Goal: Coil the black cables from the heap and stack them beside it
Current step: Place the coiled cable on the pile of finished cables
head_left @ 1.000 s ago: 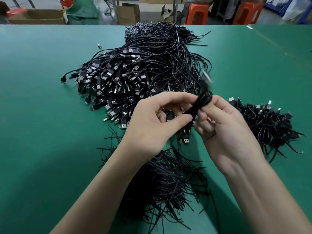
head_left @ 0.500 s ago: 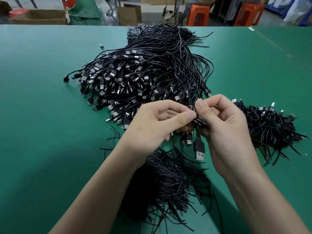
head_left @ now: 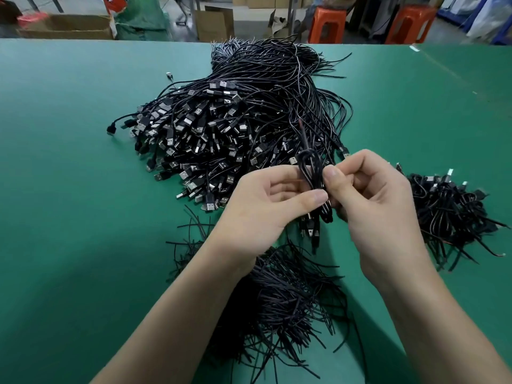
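A big heap of black USB cables (head_left: 238, 126) lies on the green table (head_left: 69, 189), plugs fanned toward the left. In front of it, my left hand (head_left: 266, 206) and my right hand (head_left: 371, 200) pinch one folded black cable (head_left: 311, 173) between them. The bundle stands upright, its loop end above my fingers and a thin loose end sticking up. Its lower part and plug hang below my thumbs. A stack of coiled cables (head_left: 448, 209) lies to the right of my right hand.
A loose pile of short black ties (head_left: 288, 300) lies between my forearms near the front edge. Beyond the table's far edge stand cardboard boxes (head_left: 66, 26) and two orange stools (head_left: 327, 23).
The folded cable has been turned and raised, so that its loop end now stands above my fingers; half a second ago its USB plug hung plainly below my right hand. Both hands stayed close together.
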{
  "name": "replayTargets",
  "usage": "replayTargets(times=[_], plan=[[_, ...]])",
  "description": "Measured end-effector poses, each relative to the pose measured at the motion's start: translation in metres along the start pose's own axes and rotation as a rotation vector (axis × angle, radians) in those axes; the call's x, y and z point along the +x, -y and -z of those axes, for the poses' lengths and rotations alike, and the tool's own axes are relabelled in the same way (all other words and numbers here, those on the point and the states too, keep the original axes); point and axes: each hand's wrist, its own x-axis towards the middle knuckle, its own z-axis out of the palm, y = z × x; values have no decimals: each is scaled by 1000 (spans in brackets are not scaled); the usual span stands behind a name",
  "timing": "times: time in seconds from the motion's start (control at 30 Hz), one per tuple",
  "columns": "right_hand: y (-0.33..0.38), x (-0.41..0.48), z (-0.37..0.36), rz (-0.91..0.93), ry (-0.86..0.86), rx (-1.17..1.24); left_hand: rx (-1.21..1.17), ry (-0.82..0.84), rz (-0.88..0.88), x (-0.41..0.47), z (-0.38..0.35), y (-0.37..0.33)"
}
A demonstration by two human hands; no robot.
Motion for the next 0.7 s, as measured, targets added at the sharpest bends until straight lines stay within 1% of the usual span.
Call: replayTargets(times=[0.07, 0.13, 0.17, 0.23, 0.27, 0.33, 0.43, 0.5, 0.57, 0.63, 0.7], plan=[[-1, -1, -1, -188, 23, 255, 176, -58, -150, -1, -2, 0], [-1, 0, -1, -370, 36, 461, 419, -116, -303, -2, -3, -2], [-1, 1, -1, -431, 39, 515, 543, -118, -402, -3, -2, -2], [-1, 3, -1, -510, 56, 582, 729, -65, -625, -3, 3, -2], [-1, 2, -1, -532, 73, 606, 781, -41, -716, -2, 6, -1], [1, 1, 0, -562, 115, 622, 839, -27, -814, 0, 13, 1], [2, -1, 2, -551, 189, 500, 842, -49, -813, 0, 17, 2], [4, -1, 3, -510, 182, 363, 843, -90, -799, 0, 16, 3], [5, 1, 6, -471, 167, 283, 845, -110, -763, 1, 16, 2], [7, 3, 10, -419, 169, 231, 844, -90, -696, 2, 15, 1], [6, 5, 15, -375, 136, 186, 832, -44, -622, 2, 14, -1]])
